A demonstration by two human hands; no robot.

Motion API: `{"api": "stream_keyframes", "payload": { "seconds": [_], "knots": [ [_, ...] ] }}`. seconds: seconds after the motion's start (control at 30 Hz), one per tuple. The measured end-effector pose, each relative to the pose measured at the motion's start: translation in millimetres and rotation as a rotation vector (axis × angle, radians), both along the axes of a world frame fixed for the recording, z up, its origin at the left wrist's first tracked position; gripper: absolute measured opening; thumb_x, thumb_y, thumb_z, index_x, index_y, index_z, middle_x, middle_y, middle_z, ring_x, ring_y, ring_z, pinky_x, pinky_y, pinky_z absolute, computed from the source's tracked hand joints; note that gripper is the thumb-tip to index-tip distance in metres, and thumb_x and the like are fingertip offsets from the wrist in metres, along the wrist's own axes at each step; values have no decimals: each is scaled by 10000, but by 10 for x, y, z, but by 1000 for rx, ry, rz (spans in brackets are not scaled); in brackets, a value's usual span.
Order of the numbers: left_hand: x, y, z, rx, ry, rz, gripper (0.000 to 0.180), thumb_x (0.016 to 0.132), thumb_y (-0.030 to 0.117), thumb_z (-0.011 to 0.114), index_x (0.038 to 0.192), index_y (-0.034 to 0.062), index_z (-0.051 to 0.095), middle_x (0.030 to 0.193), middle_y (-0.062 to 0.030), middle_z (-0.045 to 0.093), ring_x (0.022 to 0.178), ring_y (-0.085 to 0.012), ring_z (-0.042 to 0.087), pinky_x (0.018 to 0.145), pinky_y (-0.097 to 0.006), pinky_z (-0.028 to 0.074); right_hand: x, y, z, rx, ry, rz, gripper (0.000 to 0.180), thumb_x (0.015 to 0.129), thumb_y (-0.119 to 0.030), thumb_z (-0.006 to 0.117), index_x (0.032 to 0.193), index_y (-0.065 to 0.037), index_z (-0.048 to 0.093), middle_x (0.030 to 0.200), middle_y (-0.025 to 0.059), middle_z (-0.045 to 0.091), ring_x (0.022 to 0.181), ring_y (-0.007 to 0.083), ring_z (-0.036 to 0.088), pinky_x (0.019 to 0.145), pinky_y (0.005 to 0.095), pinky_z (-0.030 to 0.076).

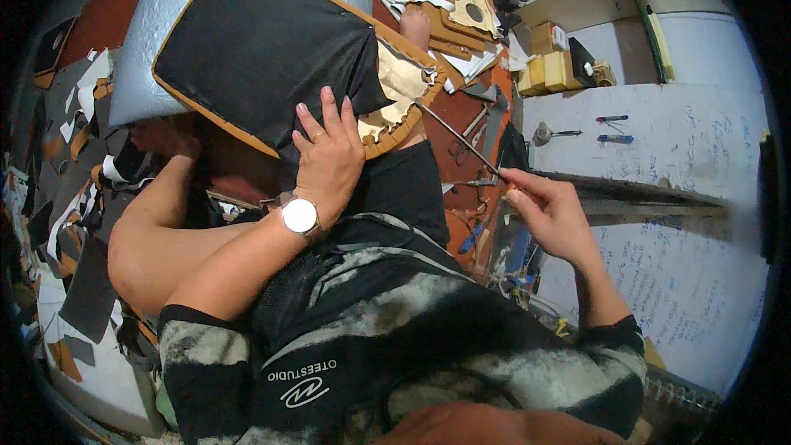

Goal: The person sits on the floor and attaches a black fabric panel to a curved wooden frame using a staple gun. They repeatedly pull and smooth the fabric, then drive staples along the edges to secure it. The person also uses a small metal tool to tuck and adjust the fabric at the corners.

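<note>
A seat-like panel with black cloth and a brown edge lies over a silver-grey cushion and my legs. At its right end the black cloth is folded back, baring cream backing inside the curved brown rim. My left hand, with a watch on the wrist, lies flat on the cloth beside this fold, fingers stretched out. In my right hand is a screwdriver-like tool with a long thin metal shaft. Its tip meets the brown rim; my fingers mostly hide its orange handle.
Brown and cream panels are stacked beyond the work. Dark and white scraps cover the left side. On the right, a white board bears handwriting, with pens and yellow blocks nearby. Hand tools lie on the red floor.
</note>
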State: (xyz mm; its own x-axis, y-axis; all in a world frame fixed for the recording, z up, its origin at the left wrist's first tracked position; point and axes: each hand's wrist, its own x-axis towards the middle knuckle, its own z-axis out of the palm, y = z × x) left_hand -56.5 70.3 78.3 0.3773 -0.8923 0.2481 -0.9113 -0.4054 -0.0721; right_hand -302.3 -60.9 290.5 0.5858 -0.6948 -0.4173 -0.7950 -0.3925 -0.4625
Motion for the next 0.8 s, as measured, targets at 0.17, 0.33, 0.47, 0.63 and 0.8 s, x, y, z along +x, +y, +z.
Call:
{"api": "stream_keyframes", "payload": {
  "seconds": [0.17, 0.33, 0.47, 0.63, 0.8],
  "knots": [
    [-3, -9, 50, 10, 14, -5, 468, 1004, 89, 581, 1464, 24, 642, 1587, -310, 505, 1266, -585, 629, 877, -576, 643, -39, 30, 118, -27, -10, 30, 341, 1014, -104, 707, 1345, -20, 723, 923, 158, 788, 740, 128, 684, 723, 319, 552],
    [15, -9, 57, -5, 25, -26, 470, 1009, 79, 573, 1472, 26, 637, 1585, -317, 504, 1280, -591, 620, 882, -580, 639, 136, 108, 267, -73, 126, 46, 337, 1013, -70, 692, 1341, 6, 716, 843, 121, 761, 733, 61, 601, 695, 282, 523],
    [14, -15, 26, -21, 11, -15, 467, 1004, 77, 575, 1463, 23, 641, 1583, -317, 507, 1262, -583, 634, 873, -567, 642, 279, 185, 337, -120, 166, 65, 332, 1015, -70, 689, 1334, 15, 714, 785, 127, 726, 699, 55, 594, 665, 280, 508],
    [-12, -42, -14, -6, -29, 13, 463, 1001, 88, 571, 1453, 21, 646, 1583, -322, 503, 1237, -581, 648, 862, -563, 643, 164, -22, 228, 23, 54, 33, 341, 1034, -110, 691, 1349, 16, 710, 773, 30, 695, 652, 49, 550, 608, 259, 462],
    [10, -29, 14, 11, -21, 4, 483, 1002, 86, 567, 1475, -8, 600, 1586, -319, 498, 1255, -571, 640, 866, -540, 646, -26, -109, 6, 316, -12, -280, 334, 1031, -127, 695, 1330, 21, 719, 892, 104, 780, 749, 113, 665, 724, 305, 562]
  ]
}}
